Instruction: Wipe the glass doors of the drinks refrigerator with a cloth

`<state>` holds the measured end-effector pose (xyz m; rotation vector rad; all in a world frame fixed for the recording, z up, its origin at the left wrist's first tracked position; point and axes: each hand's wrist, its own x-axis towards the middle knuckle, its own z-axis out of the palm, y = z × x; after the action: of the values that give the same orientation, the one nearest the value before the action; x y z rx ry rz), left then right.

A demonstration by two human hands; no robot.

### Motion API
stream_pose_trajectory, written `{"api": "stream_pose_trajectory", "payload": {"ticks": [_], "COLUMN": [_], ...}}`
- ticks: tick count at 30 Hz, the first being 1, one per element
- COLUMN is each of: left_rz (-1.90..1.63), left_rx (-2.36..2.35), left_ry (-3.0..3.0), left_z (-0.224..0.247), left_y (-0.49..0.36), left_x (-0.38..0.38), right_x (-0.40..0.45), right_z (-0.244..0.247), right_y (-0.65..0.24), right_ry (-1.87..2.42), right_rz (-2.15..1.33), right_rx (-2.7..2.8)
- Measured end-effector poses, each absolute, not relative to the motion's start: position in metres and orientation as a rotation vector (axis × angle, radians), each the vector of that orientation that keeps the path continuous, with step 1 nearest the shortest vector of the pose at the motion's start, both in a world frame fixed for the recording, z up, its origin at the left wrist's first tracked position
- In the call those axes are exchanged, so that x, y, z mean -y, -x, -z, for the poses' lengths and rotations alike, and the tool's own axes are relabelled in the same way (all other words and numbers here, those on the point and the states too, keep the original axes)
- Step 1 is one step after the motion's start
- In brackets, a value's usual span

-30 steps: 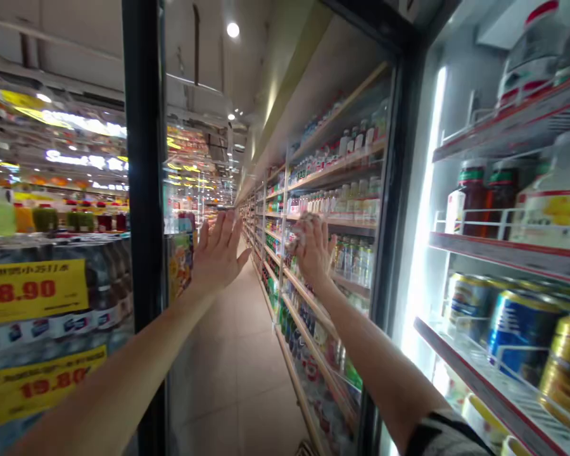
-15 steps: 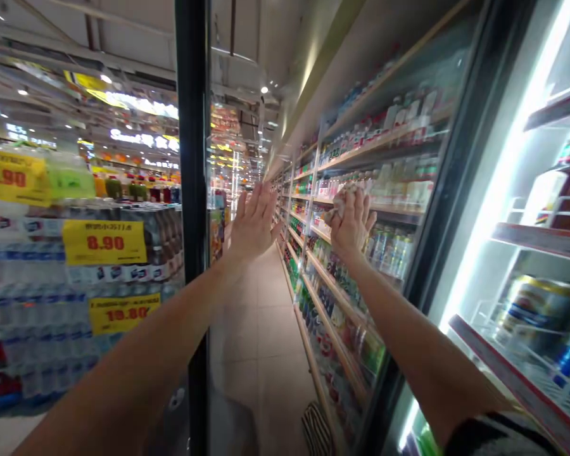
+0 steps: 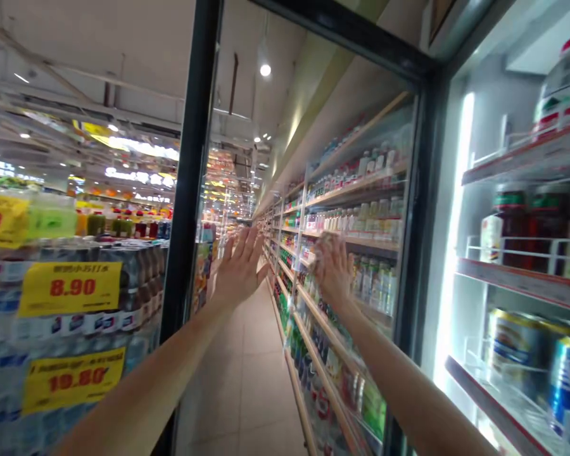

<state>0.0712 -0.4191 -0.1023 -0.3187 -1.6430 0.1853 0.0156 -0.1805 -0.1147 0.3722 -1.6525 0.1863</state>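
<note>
An open glass door [image 3: 275, 126] with a black frame stands in front of me. My left hand [image 3: 239, 269] lies flat against the glass near the door's left side, fingers spread, holding nothing. Further right, my right hand [image 3: 332, 272] presses a crumpled light cloth [image 3: 319, 250] to the same pane. Its fingers cover part of the cloth and are slightly blurred.
At the right, lit cooler shelves [image 3: 522, 278] hold bottles and cans [image 3: 513, 342]. Stacked bottle packs with yellow price signs [image 3: 71, 288] stand at the left. Through the glass show drink shelves [image 3: 351, 240] and a tiled aisle floor [image 3: 242, 380].
The view has tilted up, bringing the door's top frame into sight. My right hand has moved slightly leftward on the glass with the cloth; my left hand stays flat on the pane.
</note>
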Motion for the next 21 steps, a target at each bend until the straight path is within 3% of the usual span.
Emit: {"api": "stream_pose_trajectory", "payload": {"ticks": [3,9,16,21], "left_rz": [-0.166,-0.129,-0.109,-0.114], "left_rx": [1.645,1.649,1.640,1.652], "left_ry": [0.327,0.353,0.354,0.352], "left_z": [0.102,0.101,0.101,0.102], "left_y": [-0.071,-0.073,-0.071,-0.074], "left_x": [0.420,0.420,0.421,0.419], "right_x": [0.171,0.104,0.136,0.123], "right_z": [0.122,0.114,0.111,0.090], "right_y": [-0.013,0.000,-0.004,-0.001], "right_ry": [-0.586,0.127,-0.429,0.043], "right_rz": [0.004,-0.545,-0.107,-0.464], "right_rx": [1.655,1.617,1.707,1.658]}}
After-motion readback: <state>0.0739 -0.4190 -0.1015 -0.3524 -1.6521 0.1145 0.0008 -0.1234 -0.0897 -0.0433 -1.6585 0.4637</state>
